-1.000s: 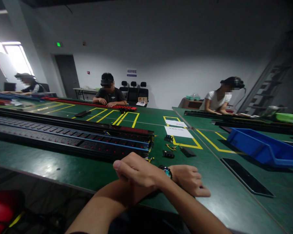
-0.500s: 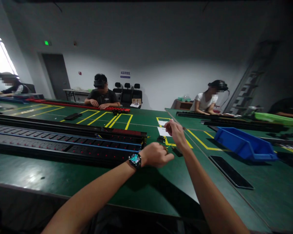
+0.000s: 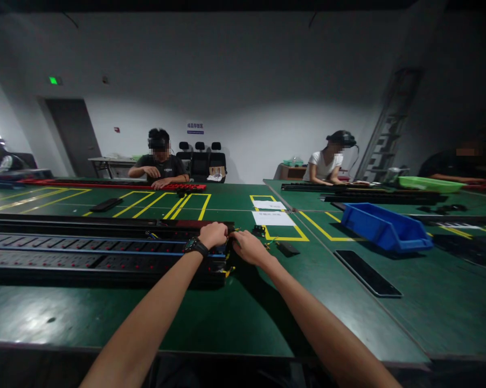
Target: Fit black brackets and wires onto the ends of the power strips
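Several long black power strips [image 3: 105, 253] with red switches and blue trim lie side by side across the green table [image 3: 243, 318]. My left hand [image 3: 213, 235], with a watch on the wrist, rests closed on the right end of the strips. My right hand [image 3: 247, 248] is closed just beside it at the same end, fingers curled against the end of a strip. What the fingers pinch is hidden. Small black parts [image 3: 287, 248] and yellow wires lie just right of my hands.
A blue bin [image 3: 384, 227] stands to the right, with a flat black plate [image 3: 366, 272] in front of it. White papers [image 3: 272, 217] lie inside a yellow marked box. Other people sit working at the far tables. A green tray [image 3: 429, 184] is at far right.
My hands were crossed near the table edge, then reached out; both have now come to the right end of the power strips. The view has panned right.
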`<control>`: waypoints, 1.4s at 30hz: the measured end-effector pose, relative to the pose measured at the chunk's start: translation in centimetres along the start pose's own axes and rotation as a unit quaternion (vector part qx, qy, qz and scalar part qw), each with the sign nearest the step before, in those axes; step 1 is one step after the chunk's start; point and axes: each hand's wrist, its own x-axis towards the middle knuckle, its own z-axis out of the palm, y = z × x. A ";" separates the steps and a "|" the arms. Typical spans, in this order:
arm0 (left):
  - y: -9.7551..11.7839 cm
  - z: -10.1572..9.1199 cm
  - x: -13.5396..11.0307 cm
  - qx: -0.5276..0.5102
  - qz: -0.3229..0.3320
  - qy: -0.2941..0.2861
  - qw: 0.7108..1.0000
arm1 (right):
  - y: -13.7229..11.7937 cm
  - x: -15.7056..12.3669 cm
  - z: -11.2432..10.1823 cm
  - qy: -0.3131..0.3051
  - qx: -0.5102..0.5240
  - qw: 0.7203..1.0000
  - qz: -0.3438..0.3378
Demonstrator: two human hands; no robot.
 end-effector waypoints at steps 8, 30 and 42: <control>0.0 0.6 0.8 -0.014 0.006 -0.008 1.000 | 2.4 0.2 0.6 0.076 0.055 0.989 0.112; -2.3 -0.4 -0.1 0.047 0.067 0.032 0.996 | 12.8 -5.6 -4.3 0.214 0.128 0.919 0.307; -1.9 -1.2 -0.8 0.163 0.087 0.050 0.982 | 13.9 -5.7 -4.5 0.229 0.185 0.899 0.324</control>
